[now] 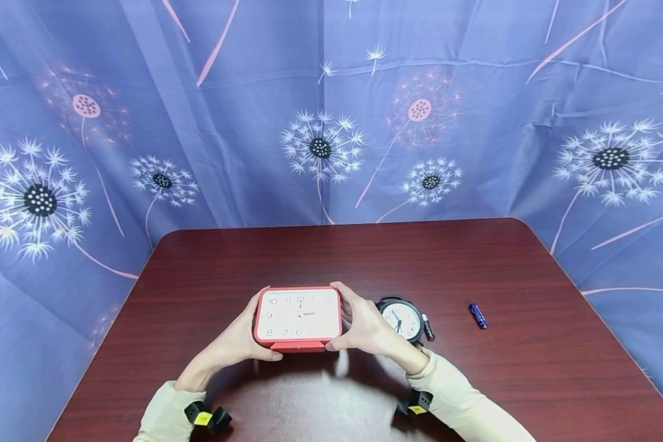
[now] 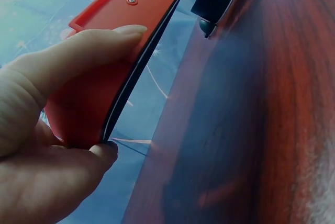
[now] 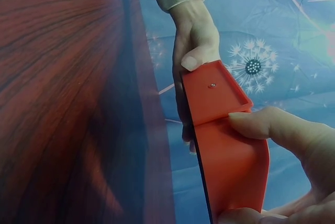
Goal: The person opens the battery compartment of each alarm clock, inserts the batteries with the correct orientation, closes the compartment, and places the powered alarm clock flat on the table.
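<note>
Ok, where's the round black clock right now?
In the head view, the round black clock is on the table, right of the red clock, between the right hand and a small dark cylinder.

Left hand [image 1: 242, 339] opposite right hand [image 1: 364, 325], each in a grip, 2 forearms [image 1: 194, 370] inward-slanting

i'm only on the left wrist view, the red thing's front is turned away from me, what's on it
Observer: It's a red clock; the head view shows a white dial with numerals.

Operator: and the black one past it, what's its front like

Observer: That's a black clock, round, and its face is white too.

Operator: anything farther right

Observer: Yes, a blue cylinder, probably a battery, lies apart on the table.
</note>
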`<state>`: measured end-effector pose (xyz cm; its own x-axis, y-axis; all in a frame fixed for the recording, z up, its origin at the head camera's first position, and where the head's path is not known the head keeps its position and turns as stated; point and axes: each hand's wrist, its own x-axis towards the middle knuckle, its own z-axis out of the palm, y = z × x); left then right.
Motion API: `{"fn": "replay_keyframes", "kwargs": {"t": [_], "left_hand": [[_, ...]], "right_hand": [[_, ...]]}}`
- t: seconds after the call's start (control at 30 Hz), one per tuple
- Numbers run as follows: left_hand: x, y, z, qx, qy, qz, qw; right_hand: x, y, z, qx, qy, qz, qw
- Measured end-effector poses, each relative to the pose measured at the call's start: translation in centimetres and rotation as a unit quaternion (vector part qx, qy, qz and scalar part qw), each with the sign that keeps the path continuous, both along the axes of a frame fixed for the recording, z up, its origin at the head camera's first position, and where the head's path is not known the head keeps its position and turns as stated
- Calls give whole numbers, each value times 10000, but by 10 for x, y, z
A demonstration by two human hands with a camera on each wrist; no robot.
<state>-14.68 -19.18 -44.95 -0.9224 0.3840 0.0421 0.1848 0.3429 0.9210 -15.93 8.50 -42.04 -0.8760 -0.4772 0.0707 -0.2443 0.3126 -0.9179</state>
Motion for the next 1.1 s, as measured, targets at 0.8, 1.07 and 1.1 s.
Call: {"fn": "replay_keyframes", "kwargs": {"t": [0.8, 1.07, 1.1], "left_hand": [[-2, 1, -3, 807, -630, 149, 9946], [-2, 3, 0, 1661, -949, 7, 9815], [-2, 2, 0, 1701, -974, 21, 9806]], "right_hand": [[-1, 0, 10, -115, -203, -130, 9996], [-1, 2, 14, -362, -294, -6, 9989], [-1, 2, 14, -379, -316, -17, 9988]]}}
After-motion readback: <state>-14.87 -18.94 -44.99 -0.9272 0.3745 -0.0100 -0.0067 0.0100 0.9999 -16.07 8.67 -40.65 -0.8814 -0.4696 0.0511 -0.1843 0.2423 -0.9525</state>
